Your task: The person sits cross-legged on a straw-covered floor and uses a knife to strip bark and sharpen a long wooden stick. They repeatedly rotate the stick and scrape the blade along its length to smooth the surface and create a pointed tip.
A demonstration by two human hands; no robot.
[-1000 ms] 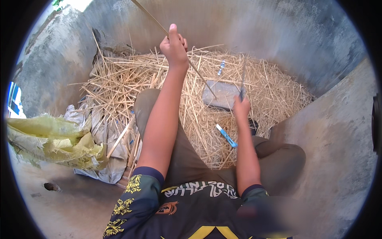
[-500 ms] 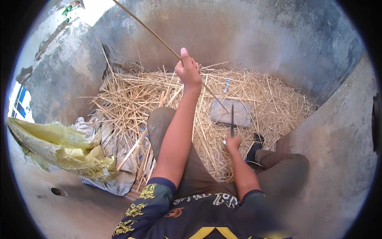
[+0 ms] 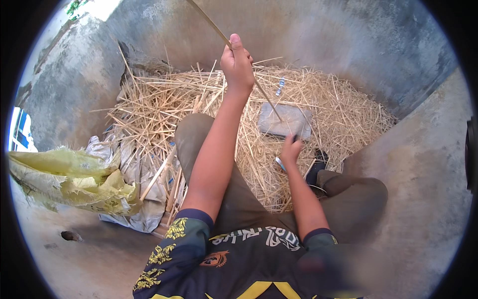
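A long thin stick (image 3: 267,99) slants down from the upper left, with my left hand (image 3: 238,66) closed round it and the thumb pointing up along it. Its lower end rests on a flat grey block (image 3: 271,128) in the straw. Just on the near side of the block, my right hand (image 3: 291,150) is closed on a knife (image 3: 295,138). Only a short dark part of the knife shows at the fist; the blade is blurred or hidden now.
Cut straw and split sticks (image 3: 149,104) cover the floor around my legs. A torn yellow sack (image 3: 74,174) lies at the left. Concrete walls (image 3: 318,35) close in behind and at the right. A small blue-and-white packet (image 3: 280,86) lies beyond the block.
My right hand has come closer to the block, and the knife blade that stood out upright no longer shows. My left hand has shifted slightly with the stick. The whole view has tilted a little.
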